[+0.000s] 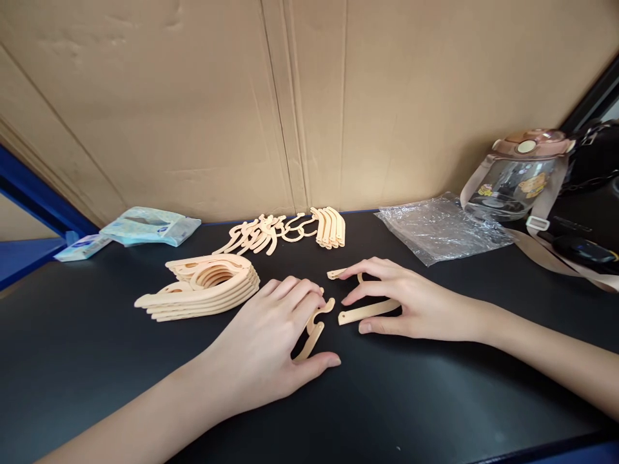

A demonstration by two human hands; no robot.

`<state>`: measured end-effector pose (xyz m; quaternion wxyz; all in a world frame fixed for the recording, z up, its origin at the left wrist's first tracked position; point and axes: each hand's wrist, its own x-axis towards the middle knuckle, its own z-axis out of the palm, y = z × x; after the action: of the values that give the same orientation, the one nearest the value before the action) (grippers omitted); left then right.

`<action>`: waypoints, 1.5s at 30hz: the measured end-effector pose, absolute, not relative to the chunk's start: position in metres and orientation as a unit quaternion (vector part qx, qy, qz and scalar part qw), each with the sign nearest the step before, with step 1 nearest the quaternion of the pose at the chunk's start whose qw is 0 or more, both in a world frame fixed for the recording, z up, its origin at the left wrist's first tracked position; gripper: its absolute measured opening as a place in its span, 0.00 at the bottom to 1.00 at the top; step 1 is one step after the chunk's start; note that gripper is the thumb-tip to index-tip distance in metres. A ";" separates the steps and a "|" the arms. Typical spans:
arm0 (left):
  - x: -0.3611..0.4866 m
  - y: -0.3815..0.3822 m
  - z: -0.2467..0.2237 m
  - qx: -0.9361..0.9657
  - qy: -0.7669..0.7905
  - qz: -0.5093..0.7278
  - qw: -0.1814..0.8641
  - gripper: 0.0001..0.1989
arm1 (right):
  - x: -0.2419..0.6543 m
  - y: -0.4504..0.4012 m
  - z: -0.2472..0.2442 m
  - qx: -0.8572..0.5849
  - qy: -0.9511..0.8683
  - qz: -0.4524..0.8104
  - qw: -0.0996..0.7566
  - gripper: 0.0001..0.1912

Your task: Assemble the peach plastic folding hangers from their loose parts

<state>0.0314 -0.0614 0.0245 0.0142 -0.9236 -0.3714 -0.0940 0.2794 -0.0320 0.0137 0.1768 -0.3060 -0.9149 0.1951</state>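
Lidded bottle right of hanger pieces

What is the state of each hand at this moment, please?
Left hand: fingers curled over a pale hooked piece; whether it grips cannot be told.
Right hand: open, thumb and fingers spread, a pale strip between them.

This is looking like a workshop workstation: cardboard is standing behind a black surface, a blue frame is bordering its left side, and matching beige pieces are lying in groups.
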 end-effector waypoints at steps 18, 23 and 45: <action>0.035 -0.067 0.022 -0.871 -0.425 -0.176 -0.171 0.09 | 0.282 -0.031 0.018 -0.288 -0.866 0.364 0.187 0.10; 0.036 -0.064 0.027 -0.802 -0.483 -0.167 -0.308 0.15 | 0.282 -0.032 0.020 -0.283 -0.848 0.404 0.196 0.10; 0.043 -0.080 0.012 -0.918 -0.377 -0.112 -0.053 0.15 | 0.268 -0.044 0.022 -0.263 -0.800 0.481 0.244 0.06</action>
<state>0.0425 -0.0803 0.0123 -0.0531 -0.9180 -0.3767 -0.1116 0.2680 -0.0435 0.0217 0.2440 -0.2630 -0.8002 0.4806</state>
